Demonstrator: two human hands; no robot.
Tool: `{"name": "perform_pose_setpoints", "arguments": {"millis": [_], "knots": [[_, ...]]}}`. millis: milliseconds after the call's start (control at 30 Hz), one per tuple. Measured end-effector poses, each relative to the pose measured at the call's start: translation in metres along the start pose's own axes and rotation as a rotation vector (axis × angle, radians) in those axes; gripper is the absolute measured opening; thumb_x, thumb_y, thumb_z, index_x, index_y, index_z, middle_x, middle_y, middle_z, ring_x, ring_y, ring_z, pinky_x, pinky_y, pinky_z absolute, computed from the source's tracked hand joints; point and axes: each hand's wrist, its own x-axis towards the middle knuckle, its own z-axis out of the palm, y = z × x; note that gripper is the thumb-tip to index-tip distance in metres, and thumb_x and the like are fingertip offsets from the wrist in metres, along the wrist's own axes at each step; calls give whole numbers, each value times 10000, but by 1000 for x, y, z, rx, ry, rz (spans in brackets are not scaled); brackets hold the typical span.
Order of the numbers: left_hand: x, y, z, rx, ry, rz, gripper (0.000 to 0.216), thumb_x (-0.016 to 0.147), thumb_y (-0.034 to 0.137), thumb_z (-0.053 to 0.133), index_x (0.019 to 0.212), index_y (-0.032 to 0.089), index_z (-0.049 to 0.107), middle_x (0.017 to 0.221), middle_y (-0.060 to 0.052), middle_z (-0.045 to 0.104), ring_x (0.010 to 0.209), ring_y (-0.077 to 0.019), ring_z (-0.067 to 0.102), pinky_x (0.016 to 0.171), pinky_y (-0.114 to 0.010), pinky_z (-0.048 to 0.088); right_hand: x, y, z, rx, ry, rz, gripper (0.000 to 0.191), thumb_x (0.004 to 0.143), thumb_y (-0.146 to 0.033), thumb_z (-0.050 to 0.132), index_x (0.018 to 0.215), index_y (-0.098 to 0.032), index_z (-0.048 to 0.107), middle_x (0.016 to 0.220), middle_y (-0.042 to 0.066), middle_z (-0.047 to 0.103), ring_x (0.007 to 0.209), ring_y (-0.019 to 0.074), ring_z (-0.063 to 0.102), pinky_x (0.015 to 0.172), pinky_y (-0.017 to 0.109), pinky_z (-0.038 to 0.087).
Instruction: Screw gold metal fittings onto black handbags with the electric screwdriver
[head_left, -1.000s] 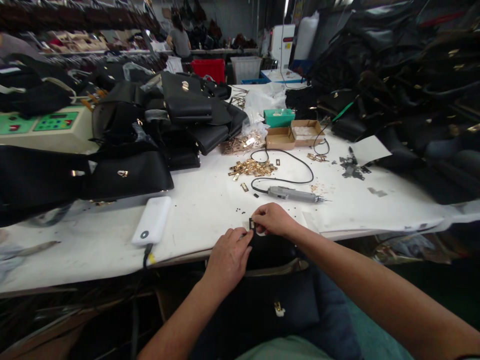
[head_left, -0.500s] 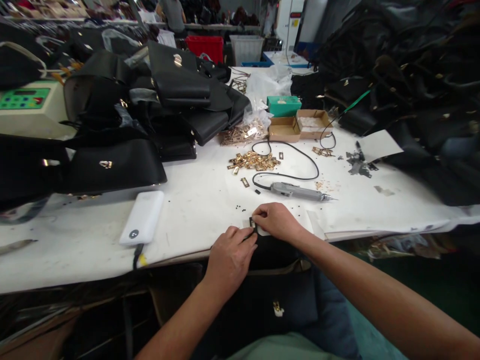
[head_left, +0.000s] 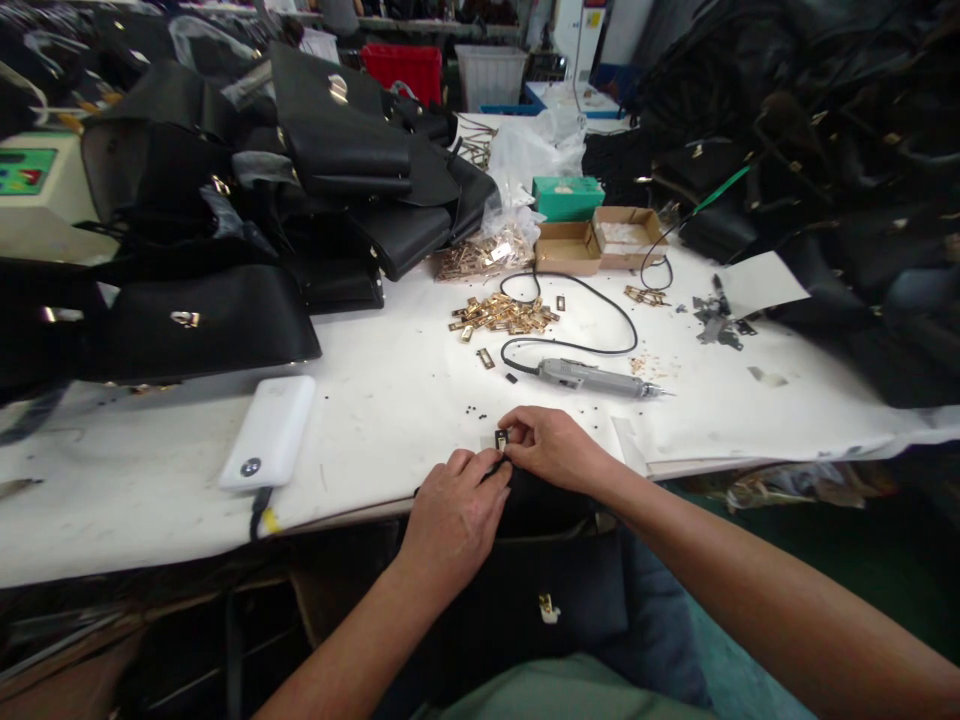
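A black handbag point(head_left: 555, 600) with a small gold clasp rests on my lap, its top edge up against the table's front. My left hand point(head_left: 457, 515) is closed on the bag's black strap end. My right hand point(head_left: 551, 445) pinches a small gold-and-black metal fitting point(head_left: 501, 438) at that same strap tip, just over the table edge. The two hands touch at the fitting.
On the white table point(head_left: 390, 400) lie a grey electric screwdriver point(head_left: 592, 378) with its black cord, a heap of gold fittings point(head_left: 502, 315), a white power bank point(head_left: 268, 432), two cardboard boxes point(head_left: 600, 245) and a green box. Black bags point(head_left: 202, 330) pile up left and right.
The view has tilted down and shifted a little. Both hands stayed at the table edge; the right fingers have worked the small fitting so its gold face shows.
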Motion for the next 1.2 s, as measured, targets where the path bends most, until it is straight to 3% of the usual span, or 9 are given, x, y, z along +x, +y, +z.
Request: {"name": "perform_pose_setpoints", "arguments": {"millis": [300,633,1000,1200], "knots": [[-3,-8,10,-130,116,14,284,993,201,546,1250,172,663,1219,-90,710,1014,-247,589,904,-433,550,3,-1,2,-55,0,28,397,760,-91,635,1140,-202,671,781,-26,691,699,132,589,658,243,404],[3,2,-4,45,-68,9,315,989,251,538,1281,180,633,1271,-94,664,1047,-291,570,816,-471,557,3,3,4,-111,-17,-1,390,788,-89,616,1155,-217,653,810,-25,695,728,137,601,688,251,399],[-1,3,-3,35,-46,-31,294,984,269,565,1267,223,630,1343,-82,610,1112,-279,555,881,-459,531,5,-3,-1,-74,-81,-5,466,782,-152,646,1246,-179,663,824,-5,708,732,144,606,658,246,401],[1,4,-7,82,-61,-6,264,974,263,584,1227,221,648,1275,-78,645,1062,-270,571,824,-425,538,10,-3,0,-118,-79,18,495,715,-141,656,1208,-174,678,778,-19,702,704,144,601,620,245,388]]}}
